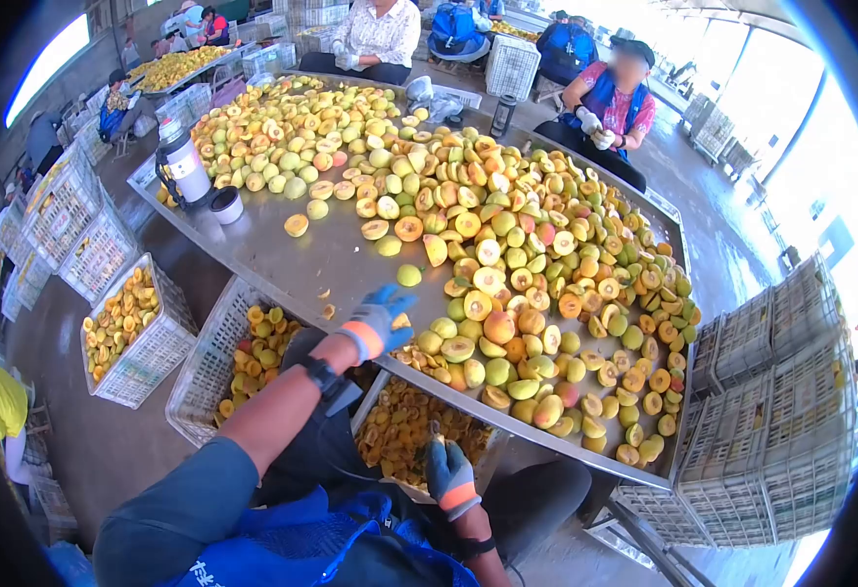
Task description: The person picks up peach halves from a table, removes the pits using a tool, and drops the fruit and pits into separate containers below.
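Note:
My left hand, in a blue-grey glove with an orange cuff, reaches over the near edge of the metal table. Its fingers are stretched out and spread, with a small yellow fruit piece beside them. A green-yellow peach half lies just beyond the fingertips. Lower down, my right hand, gloved alike, is closed around a small tool with a metal tip. It is held over a crate of peach scraps below the table edge. Cut peaches are heaped across the table.
A crate of peach halves stands by my left leg, another crate farther left. Stacked crates rise at the right. A thermos and cup stand on the table. Two people sit across it.

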The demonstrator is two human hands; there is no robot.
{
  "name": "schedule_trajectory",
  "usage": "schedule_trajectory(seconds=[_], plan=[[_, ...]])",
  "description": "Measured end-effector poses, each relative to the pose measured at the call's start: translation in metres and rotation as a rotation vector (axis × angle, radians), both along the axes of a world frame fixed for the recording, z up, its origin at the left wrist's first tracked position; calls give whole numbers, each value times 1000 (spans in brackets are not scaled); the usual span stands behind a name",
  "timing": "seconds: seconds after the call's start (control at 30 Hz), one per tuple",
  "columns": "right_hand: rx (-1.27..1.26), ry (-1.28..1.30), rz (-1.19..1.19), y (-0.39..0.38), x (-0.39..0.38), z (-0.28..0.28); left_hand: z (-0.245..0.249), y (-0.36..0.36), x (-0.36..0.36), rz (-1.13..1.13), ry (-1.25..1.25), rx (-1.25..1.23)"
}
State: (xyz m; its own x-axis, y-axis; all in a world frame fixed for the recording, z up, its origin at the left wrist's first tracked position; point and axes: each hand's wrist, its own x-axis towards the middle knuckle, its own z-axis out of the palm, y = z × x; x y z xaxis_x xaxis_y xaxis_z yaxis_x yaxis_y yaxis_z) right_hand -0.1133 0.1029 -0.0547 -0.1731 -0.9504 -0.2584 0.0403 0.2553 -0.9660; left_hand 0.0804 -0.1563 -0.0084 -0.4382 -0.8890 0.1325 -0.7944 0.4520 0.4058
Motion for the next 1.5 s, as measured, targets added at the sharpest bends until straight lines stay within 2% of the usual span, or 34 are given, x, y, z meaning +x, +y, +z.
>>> schedule_trajectory(seconds=[0.07,0.17,0.2,0.23,0.27,0.33,0.4,0.43,0.5,0.6,0.63,0.7,0.73,0.87,1.07,1.2,1.27,1.37,1.47,1.5], plan=[[57,-38,-4,8,-7,-3,-23,-9,-19,-9,-206,112],[41,-8,-93,15,-13,-35,-37,-20,-21,7,-295,152],[5,9,-92,15,-12,-24,-31,-21,-22,-18,-351,116],[35,-106,-82,13,-12,-7,-15,-13,-21,24,-206,123],[30,-110,-73,11,-12,-2,-7,-4,-17,75,-67,137],[-15,-117,-36,4,-10,12,-32,-11,-9,117,652,385],[-47,-136,16,-6,-7,41,11,20,-11,202,1462,975],[-77,-130,8,-10,-6,46,27,37,-12,182,1647,1122],[-133,-34,101,-24,-3,76,33,62,-16,25,1839,1178],[-211,203,150,-41,5,113,41,99,-31,50,1875,1090],[-389,281,142,-46,7,118,40,108,-37,124,1913,1061],[-400,384,125,-50,11,119,37,122,-48,262,1982,995],[-404,400,148,-50,10,116,34,130,-45,81,1926,953],[-271,424,170,-45,14,114,36,146,-47,92,1761,822],[-233,355,166,-38,19,108,35,154,-45,-61,1031,56],[-224,136,152,-37,25,101,24,162,-54,61,1288,244],[-237,198,168,-38,24,96,30,168,-57,111,1438,388],[-171,313,247,-38,18,102,28,164,-50,16,1294,342],[-87,381,333,-39,12,116,23,159,-48,-9,1368,480],[-63,392,356,-39,11,118,23,159,-46,21,1471,611]])
